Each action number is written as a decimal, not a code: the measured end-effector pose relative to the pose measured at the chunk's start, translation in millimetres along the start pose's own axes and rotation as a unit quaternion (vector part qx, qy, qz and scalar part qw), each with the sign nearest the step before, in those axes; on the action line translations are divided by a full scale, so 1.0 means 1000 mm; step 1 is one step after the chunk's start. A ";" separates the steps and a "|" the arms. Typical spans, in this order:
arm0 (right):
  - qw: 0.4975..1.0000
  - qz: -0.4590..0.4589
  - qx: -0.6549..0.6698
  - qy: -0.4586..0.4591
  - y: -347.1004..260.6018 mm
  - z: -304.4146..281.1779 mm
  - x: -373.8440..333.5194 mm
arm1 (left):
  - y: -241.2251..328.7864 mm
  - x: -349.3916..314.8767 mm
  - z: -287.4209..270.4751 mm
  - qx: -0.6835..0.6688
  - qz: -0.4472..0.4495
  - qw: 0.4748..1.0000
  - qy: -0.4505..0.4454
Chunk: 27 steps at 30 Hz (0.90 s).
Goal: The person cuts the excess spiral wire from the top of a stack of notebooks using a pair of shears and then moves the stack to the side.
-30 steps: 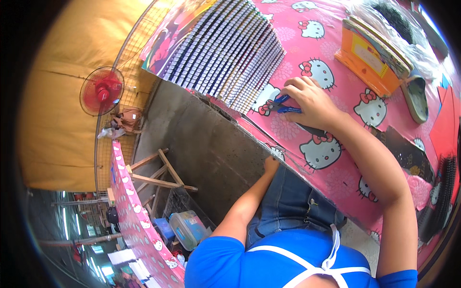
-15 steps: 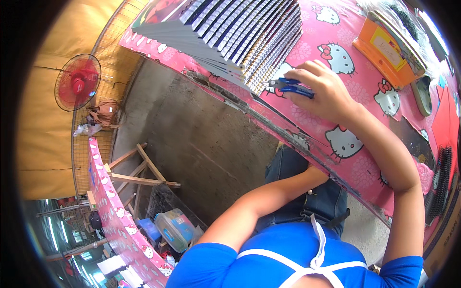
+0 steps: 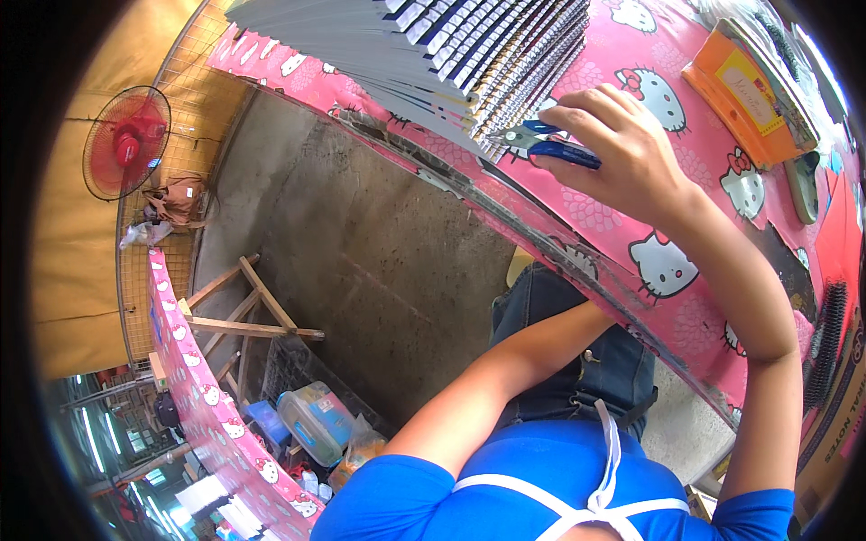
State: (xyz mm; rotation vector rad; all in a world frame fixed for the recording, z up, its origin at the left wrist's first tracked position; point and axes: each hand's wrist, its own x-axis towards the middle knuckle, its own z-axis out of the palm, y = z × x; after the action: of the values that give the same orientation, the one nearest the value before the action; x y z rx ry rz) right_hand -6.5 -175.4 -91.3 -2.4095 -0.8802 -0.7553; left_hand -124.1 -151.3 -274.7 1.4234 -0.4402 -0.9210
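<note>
My right hand (image 3: 622,140) is closed round blue-handled cutting pliers (image 3: 564,151). The jaws of the pliers are at the near corner of a fanned row of spiral-bound notebooks (image 3: 397,90), beside the ends of their coils (image 3: 532,77). Whether the jaws grip a wire is too small to make out. My left forearm (image 3: 532,347) reaches to the table's edge, and the hand itself is hidden beneath the tabletop.
The pink patterned table (image 3: 663,261) has a worn, torn edge. An orange box (image 3: 753,104) stands to the right, with black coils (image 3: 828,347) nearer me. At left are a red fan (image 3: 128,142), wooden table legs (image 3: 253,311) and a clear plastic tub (image 3: 316,424).
My view has shifted slightly. The pliers stay at the notebooks' coil ends in my right hand, their handles now looking spread wider. My left forearm still ends under the table edge.
</note>
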 end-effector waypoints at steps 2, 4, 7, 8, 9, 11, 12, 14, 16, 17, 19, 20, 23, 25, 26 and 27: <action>1.000 -0.003 -0.007 0.013 -0.003 -0.003 0.001 | 0.000 -0.001 -0.002 -0.005 0.000 1.000 0.001; 0.999 -0.021 -0.025 0.034 -0.007 -0.004 0.002 | 0.000 -0.002 -0.004 -0.004 0.000 1.000 -0.003; 0.998 -0.023 -0.053 0.039 -0.010 0.000 0.005 | 0.001 -0.002 -0.003 -0.008 0.000 1.000 -0.012; 0.997 -0.019 -0.061 0.037 -0.010 0.001 0.005 | 0.001 -0.002 -0.001 -0.010 0.000 1.000 -0.015; 1.000 0.020 -0.010 0.013 -0.010 -0.001 0.004 | 0.001 -0.003 0.000 -0.010 0.000 1.000 -0.020; 0.990 0.089 0.101 -0.033 -0.009 -0.003 0.008 | 0.002 -0.003 0.000 -0.016 -0.001 1.000 -0.016; 0.983 0.095 0.152 -0.043 -0.004 -0.008 0.014 | 0.001 -0.002 -0.002 -0.016 0.000 1.000 -0.015; 0.879 0.316 0.290 -0.206 -0.007 -0.026 0.034 | 0.002 -0.003 -0.001 -0.018 -0.001 1.000 -0.016; 0.733 0.466 0.410 -0.276 -0.007 -0.032 0.041 | 0.002 -0.003 0.001 -0.018 -0.001 1.000 -0.021; 0.678 0.502 0.462 -0.275 -0.006 -0.033 0.040 | 0.003 -0.003 0.002 -0.020 0.000 1.000 -0.023; 0.739 0.467 0.417 -0.247 -0.012 -0.033 0.037 | 0.003 -0.005 0.001 -0.017 -0.001 1.000 -0.025; 0.839 0.387 0.315 -0.217 -0.021 -0.030 0.032 | 0.003 -0.005 0.000 -0.019 -0.003 1.000 -0.024; 0.972 0.177 0.105 -0.114 -0.029 -0.020 0.013 | 0.002 -0.008 -0.002 -0.019 -0.003 1.000 -0.025; 0.991 0.111 -0.014 -0.069 -0.026 -0.015 0.004 | 0.002 -0.010 -0.001 -0.018 -0.002 0.999 -0.031; 0.991 0.106 -0.019 -0.079 -0.024 -0.012 0.001 | 0.003 -0.010 -0.001 -0.019 -0.001 0.999 -0.032; 0.993 0.093 -0.038 -0.063 -0.023 -0.010 -0.001 | 0.002 -0.010 0.001 -0.019 -0.001 0.999 -0.036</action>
State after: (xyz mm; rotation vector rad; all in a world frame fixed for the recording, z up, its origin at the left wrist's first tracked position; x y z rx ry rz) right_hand -26.6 -165.7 -79.5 -2.5870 -0.6715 -0.5811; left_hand -130.0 -144.5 -270.3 1.3594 -0.4731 -0.9803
